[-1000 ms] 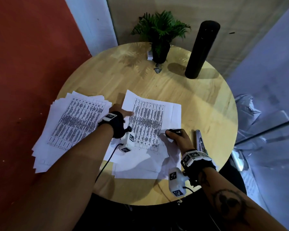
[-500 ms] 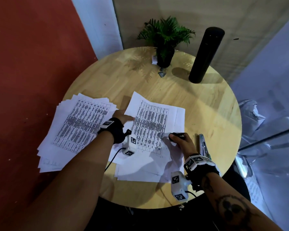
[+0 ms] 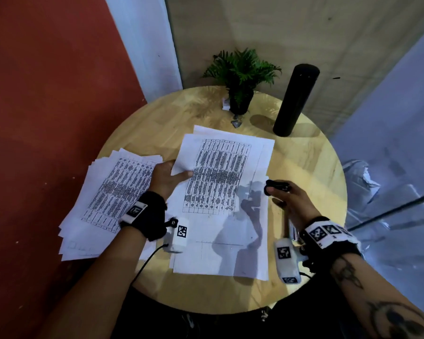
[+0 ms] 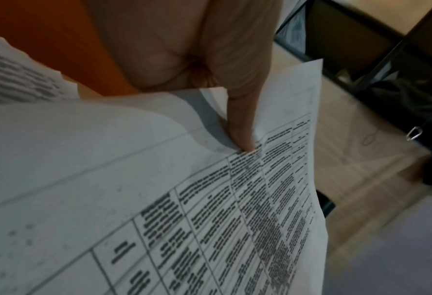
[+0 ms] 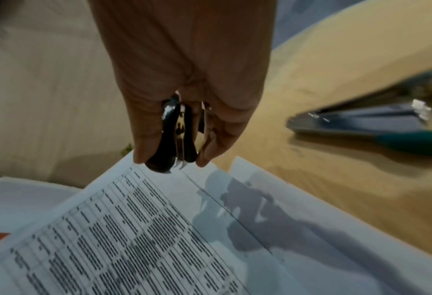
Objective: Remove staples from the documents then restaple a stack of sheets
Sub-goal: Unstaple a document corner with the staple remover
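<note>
While lying in the middle of the round table [image 3: 311,172], top sheet [image 3: 220,172] being pinched at its left edge by left hand [image 3: 168,178], thumb on top. Right hand [image 3: 289,199] gripping black staple remover [image 5: 174,135] just beside the papers' right edge, near stapler [image 5: 371,127]. Loose stack [image 3: 113,192] lying at left.

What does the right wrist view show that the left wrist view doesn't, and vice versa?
Right wrist only: the right hand gripping the black staple remover, and the stapler lying on the table beside the papers.

Left wrist only: the left hand with its thumb on the lifted top sheet, and a small metal clip on the table.

Both: the printed table sheet and the wooden tabletop.
</note>
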A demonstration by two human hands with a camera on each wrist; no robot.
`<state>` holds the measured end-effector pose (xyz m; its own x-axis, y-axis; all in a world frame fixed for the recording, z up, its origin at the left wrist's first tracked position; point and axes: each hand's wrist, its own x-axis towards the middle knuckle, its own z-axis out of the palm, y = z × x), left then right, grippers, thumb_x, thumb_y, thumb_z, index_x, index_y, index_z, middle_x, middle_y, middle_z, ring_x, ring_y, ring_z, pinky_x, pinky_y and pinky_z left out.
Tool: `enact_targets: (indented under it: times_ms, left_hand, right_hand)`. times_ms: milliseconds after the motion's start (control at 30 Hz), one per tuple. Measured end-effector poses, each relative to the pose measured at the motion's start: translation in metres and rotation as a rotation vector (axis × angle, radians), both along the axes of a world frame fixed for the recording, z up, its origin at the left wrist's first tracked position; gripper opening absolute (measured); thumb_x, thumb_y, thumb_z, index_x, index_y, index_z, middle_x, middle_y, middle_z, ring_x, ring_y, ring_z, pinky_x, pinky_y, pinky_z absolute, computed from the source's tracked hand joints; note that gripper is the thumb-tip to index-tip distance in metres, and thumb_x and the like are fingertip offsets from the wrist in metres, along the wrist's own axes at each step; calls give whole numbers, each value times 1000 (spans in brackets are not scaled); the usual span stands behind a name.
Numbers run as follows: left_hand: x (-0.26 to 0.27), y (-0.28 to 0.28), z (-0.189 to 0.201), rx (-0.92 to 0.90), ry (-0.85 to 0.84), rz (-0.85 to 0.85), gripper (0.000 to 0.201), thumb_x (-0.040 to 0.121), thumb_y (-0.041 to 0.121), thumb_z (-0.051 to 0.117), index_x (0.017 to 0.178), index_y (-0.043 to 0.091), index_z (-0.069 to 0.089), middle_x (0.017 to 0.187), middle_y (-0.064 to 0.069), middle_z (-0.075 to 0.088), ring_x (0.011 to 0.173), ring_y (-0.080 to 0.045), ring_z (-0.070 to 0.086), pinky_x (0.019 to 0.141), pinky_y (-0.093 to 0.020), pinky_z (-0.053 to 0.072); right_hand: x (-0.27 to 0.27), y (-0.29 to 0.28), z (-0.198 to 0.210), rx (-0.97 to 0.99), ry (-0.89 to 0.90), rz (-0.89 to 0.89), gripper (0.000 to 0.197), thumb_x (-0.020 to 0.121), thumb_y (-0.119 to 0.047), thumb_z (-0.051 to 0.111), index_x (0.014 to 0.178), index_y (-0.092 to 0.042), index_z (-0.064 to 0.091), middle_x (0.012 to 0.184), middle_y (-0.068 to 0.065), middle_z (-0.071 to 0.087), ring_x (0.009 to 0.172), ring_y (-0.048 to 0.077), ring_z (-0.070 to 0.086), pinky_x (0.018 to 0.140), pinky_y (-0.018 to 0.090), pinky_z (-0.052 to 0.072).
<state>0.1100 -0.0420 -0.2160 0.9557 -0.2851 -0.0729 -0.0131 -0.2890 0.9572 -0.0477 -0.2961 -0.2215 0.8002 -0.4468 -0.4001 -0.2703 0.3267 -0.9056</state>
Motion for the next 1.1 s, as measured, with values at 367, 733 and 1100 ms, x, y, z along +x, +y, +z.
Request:
enact_targets:
  times_ms: [367, 733, 1100]
  left_hand:
    - [-15, 29, 72, -303, 16, -53, 39, 79, -9, 62, 117, 0, 58, 95, 13, 73, 95, -5, 67, 83, -18, 51]
    - [-20, 47, 160, -475, -143, 93, 48, 59, 7, 83, 97, 17, 55, 94, 4, 70, 82, -2, 65, 76, -23, 50]
    - [-70, 17, 300, 454, -1060, 52, 71, 57, 73, 62, 114, 32, 61, 105, 13, 62, 117, -17, 47, 102, -47, 19]
  right_hand:
    - [16, -4, 124, -7, -354, 317, 69, 20, -33, 95, 84, -20, 75, 99, 2, 67, 79, 8, 67, 67, 17, 53]
    - [7, 17, 202, -36, -534, 420, 70, 18, -33, 95, 84, -22, 76, 82, -2, 73, 66, 7, 66, 55, 15, 51]
    - [-15, 25, 242, -72, -637, 443, 70, 19, -30, 95, 86, -21, 76, 87, 1, 74, 77, 9, 68, 64, 18, 53]
